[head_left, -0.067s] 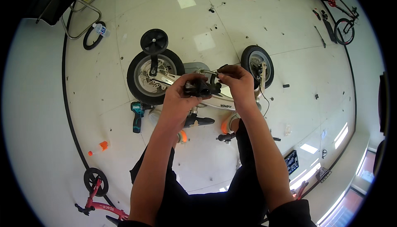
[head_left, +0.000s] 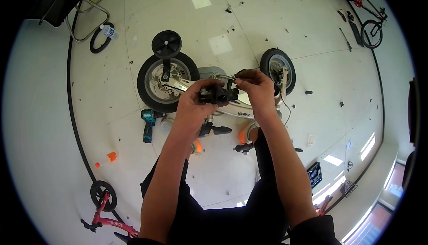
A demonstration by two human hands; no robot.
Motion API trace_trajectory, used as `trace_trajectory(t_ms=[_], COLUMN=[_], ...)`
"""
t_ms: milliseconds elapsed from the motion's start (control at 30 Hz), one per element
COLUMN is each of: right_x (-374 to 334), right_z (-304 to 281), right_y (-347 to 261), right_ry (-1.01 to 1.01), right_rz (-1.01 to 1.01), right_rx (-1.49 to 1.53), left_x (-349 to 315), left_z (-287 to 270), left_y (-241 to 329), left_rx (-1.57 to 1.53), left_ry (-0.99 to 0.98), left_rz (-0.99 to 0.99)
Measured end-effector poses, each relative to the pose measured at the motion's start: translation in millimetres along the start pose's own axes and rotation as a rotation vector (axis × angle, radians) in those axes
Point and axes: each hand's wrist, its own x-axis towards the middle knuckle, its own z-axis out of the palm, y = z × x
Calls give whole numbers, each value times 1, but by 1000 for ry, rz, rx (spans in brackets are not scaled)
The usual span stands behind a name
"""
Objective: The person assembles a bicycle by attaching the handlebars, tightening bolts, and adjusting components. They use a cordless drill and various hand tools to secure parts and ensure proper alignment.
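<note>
pale floor (head_left: 321, 73); black fitting (head_left: 218, 95), likely stiff and light, best held mid-body.
left hand (head_left: 194, 98): grip around fitting; right hand (head_left: 256, 87): grip pinching slim rod (head_left: 226, 77).

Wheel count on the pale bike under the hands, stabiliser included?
3 in view: left wheel, black stabiliser wheel above it, right wheel. A second stabiliser may be hidden.
</note>
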Motion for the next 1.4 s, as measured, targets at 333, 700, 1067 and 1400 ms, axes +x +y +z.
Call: trace_trajectory(t_ms=[333, 700, 1067, 1400], right_x=[-2, -1, -8, -14], right_z=[-3, -1, 4, 10], right_y=[-7, -6, -9, -12], right_ry=[5, 22, 42, 67], right_rz=[-31, -28, -168, -293], right_rx=[-30, 10, 5, 39], left_x=[1, 1, 0, 0], left_z=[-2, -4, 1, 4], left_y=[5, 0, 0, -1], left_rx=[-104, -281, -292, -315], left_ry=[-51, -94, -66, 0], left_rz=[-13, -26, -67, -77])
